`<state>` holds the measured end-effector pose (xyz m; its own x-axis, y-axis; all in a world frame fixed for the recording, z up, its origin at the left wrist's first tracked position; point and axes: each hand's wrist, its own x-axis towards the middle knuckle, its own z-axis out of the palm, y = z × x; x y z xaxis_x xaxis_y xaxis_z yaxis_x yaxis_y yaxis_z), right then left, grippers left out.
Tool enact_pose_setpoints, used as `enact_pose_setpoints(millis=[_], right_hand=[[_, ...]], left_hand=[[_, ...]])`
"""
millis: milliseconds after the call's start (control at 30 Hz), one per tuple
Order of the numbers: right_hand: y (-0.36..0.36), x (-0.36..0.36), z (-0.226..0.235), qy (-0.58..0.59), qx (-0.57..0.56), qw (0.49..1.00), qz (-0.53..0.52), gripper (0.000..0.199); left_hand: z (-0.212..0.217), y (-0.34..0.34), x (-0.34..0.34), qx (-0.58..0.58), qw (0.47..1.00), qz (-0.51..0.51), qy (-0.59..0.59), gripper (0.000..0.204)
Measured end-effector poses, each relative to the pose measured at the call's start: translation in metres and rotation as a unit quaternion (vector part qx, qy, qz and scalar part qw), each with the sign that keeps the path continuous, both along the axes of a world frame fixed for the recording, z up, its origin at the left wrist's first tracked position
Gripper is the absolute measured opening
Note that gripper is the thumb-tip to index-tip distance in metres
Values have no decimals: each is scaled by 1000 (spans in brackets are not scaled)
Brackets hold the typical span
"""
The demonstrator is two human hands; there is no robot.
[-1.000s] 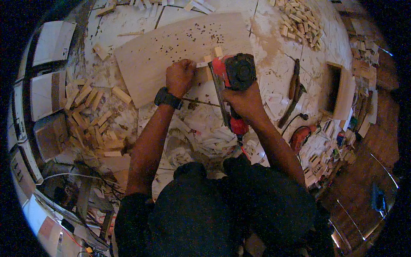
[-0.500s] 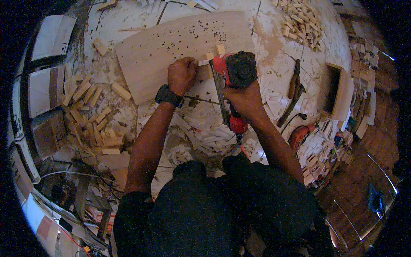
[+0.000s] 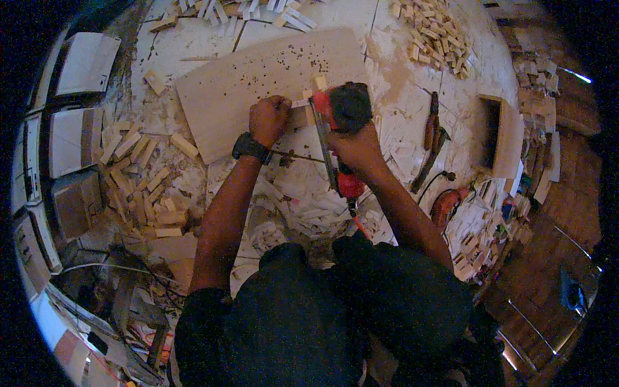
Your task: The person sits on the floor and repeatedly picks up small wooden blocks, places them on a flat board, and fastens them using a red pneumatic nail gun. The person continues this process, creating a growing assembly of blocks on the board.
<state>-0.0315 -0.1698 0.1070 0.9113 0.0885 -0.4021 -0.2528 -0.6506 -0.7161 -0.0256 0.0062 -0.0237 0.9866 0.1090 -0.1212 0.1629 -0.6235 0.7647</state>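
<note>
The left hand (image 3: 269, 119) clamps down shut on a small wooden block (image 3: 302, 111) lying on the pitted board (image 3: 258, 90), pinning it steady, while the right hand (image 3: 354, 149) wraps tight around the red power tool (image 3: 338, 122), its nose pressed against that block.

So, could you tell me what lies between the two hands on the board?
In the head view, a small wood block sits between the left hand and the red power tool gripped by the right hand.
</note>
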Motion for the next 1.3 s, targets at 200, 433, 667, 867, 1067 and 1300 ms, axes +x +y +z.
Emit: enact_pose_setpoints(millis=[200, 433, 667, 867, 1067, 1300], right_hand=[[-55, 8, 36, -20, 57, 994, -92, 31], [-117, -4, 46, -19, 65, 978, -196, 33], [-140, -21, 39, 38, 46, 972, -225, 37], [-149, -22, 42, 50, 128, 971, -197, 38], [-154, -7, 41, 45, 89, 977, -188, 34], [-132, 0, 50, 34, 130, 975, -177, 33]], left_hand=[[1, 4, -9, -49, 999, 3, 18, 30], [23, -54, -73, 110, 974, -182, -77, 29], [27, -129, -61, 111, 969, -218, 38, 33], [15, -147, -41, 135, 967, -148, 160, 44], [2, -131, -33, 116, 976, -155, 100, 28], [38, -83, -51, -132, 990, -33, 45, 29]])
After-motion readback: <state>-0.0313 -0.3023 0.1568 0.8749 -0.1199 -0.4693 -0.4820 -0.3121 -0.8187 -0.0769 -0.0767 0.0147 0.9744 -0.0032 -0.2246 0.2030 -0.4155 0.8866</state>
